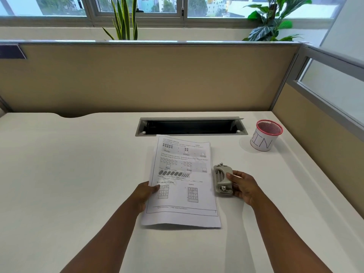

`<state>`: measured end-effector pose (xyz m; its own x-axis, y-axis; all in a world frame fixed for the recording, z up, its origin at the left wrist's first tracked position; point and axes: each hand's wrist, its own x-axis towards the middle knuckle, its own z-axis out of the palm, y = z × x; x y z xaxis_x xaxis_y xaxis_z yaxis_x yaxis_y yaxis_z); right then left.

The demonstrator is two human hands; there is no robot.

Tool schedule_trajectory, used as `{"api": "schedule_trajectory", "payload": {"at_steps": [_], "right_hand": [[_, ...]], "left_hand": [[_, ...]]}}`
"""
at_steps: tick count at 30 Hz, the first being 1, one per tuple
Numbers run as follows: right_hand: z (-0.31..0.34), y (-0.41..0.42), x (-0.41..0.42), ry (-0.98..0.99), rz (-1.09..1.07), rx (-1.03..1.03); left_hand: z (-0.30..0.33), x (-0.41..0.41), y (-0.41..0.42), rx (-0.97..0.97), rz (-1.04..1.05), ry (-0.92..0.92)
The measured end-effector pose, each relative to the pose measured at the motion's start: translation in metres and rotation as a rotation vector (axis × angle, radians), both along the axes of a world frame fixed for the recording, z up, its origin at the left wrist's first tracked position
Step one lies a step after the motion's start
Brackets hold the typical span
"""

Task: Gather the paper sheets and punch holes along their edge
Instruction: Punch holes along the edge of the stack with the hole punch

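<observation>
From my seat, the white desk (69, 174) lies bare across its whole left half, so a hand can sweep there freely. Ahead, the open cable tray slot (191, 127) cuts the surface just behind the worksheet stack (183, 186). The hole punch (223, 180) sits tight against the stack's right edge. The mesh pen cup (266, 137) stands far right, and partition walls (149, 79) close off back and right.

My head view is bright and evenly lit, daylight coming in from the windows (137, 6) at the top, soft faint shadows under the paper sheets (181, 186) on the pale table (69, 174), wide-angle bending at the edges, print slightly blurred, outdoor scene washed out.
</observation>
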<state>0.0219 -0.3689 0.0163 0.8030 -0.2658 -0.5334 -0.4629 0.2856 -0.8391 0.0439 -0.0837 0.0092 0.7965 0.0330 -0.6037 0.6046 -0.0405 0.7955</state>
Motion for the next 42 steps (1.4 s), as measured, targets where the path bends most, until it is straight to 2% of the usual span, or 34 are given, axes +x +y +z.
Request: {"api": "schedule_trajectory", "payload": {"at_steps": [15,22,32,42], "right_hand": [[0.000,0.001,0.004,0.006,0.021,-0.042],[-0.003,0.004,0.006,0.019,0.032,-0.129],[-0.005,0.016,0.012,0.034,0.033,-0.093],[-0.005,0.024,0.016,0.067,0.083,-0.153]], "left_hand": [[-0.005,0.002,0.000,-0.001,-0.005,0.015],[-0.006,0.001,0.000,0.019,-0.029,-0.003],[-0.004,-0.003,-0.009,0.047,-0.052,-0.004],[-0.001,-0.005,-0.010,0.051,-0.043,0.003]]}}
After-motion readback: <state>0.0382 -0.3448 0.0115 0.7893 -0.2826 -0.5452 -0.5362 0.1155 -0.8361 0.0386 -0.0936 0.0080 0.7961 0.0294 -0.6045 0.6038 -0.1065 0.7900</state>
